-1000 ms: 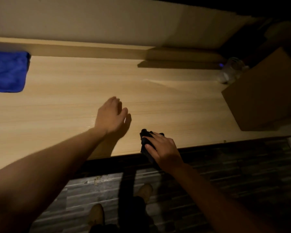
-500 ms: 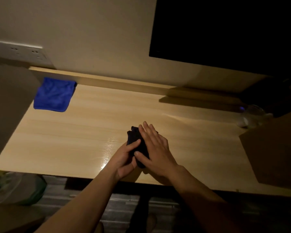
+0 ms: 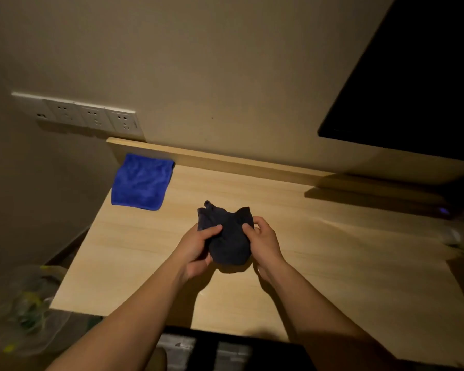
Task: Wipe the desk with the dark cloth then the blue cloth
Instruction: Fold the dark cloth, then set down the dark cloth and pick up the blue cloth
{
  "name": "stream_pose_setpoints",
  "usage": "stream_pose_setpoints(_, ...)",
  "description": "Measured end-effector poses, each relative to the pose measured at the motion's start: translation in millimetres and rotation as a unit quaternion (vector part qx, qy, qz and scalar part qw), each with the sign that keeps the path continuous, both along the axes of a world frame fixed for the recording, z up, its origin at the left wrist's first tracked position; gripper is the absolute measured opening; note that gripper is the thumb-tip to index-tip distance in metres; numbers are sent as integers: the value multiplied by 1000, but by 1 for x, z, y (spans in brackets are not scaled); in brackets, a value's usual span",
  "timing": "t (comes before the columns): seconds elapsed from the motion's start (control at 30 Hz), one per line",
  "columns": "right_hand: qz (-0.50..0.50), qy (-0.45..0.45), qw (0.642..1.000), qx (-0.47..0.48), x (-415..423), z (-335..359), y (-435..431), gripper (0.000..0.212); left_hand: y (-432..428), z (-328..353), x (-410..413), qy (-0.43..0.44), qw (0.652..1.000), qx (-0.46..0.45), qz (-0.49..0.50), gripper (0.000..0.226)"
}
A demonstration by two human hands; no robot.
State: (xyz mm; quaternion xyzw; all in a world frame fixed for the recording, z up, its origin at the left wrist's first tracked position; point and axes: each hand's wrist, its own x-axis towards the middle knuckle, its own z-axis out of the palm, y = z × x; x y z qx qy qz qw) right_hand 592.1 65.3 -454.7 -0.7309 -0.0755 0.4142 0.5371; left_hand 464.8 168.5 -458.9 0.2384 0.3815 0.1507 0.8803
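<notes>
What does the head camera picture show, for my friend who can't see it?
Two bare hands, the left hand and the right hand, hold a bunched dark cloth above a light wooden desk. A blue cloth lies flat at the desk's far left corner, below wall sockets.

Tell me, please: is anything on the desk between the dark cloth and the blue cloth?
Nothing visible. The dark cloth, gripped by the left hand and right hand, is over the middle of the desk. Bare wood separates it from the blue cloth in the far left corner.
</notes>
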Motion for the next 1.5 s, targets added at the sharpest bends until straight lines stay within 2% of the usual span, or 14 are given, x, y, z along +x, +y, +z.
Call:
stream_pose_setpoints(0.17,-28,-80,996,-8,-13,-12,101,9,105,-14,-3,72,983,158,-57,38)
stream_pose_setpoints(0.27,-44,-112,993,-19,-5,-23,161,9,165,-16,-2,136,947,281,-77,38)
stream_pose_setpoints(0.3,-33,-127,990,-40,0,-29,175,19,183,-21,-3,182,912,355,-97,45)
stream_pose_setpoints(0.37,1,-196,974,-115,7,-45,186,42,212,-33,-12,299,800,499,-146,63)
stream_pose_setpoints(0.4,19,-238,959,-150,7,-52,183,47,224,-39,-19,339,749,546,-162,66)
stream_pose_setpoints(0.5,80,-366,897,-235,-10,-68,145,47,255,-54,-36,382,636,641,-198,59)
stream_pose_setpoints(0.57,124,-405,863,-275,-32,-74,112,50,276,-63,-43,390,568,688,-226,60)
stream_pose_setpoints(0.63,190,-400,836,-324,-53,-79,81,61,293,-75,-46,386,517,715,-268,63)
stream_pose_setpoints(0.7,261,-391,802,-369,-68,-88,58,79,303,-87,-46,386,485,719,-314,66)
stream_pose_setpoints(0.77,278,-409,784,-376,-74,-95,46,89,307,-98,-49,386,456,724,-344,72)
stream_pose_setpoints(0.83,268,-435,773,-376,-75,-101,44,88,307,-107,-54,385,440,730,-353,79)
stream_pose_setpoints(0.93,242,-465,769,-367,-75,-109,43,80,308,-108,-56,385,431,734,-358,83)
stream_pose_setpoints(1.13,232,-485,761,-363,-74,-118,39,79,301,-109,-59,414,414,724,-365,93)
stream_pose_setpoints(1.5,226,-477,765,-369,-78,-115,42,76,248,-109,-110,438,419,709,-362,95)
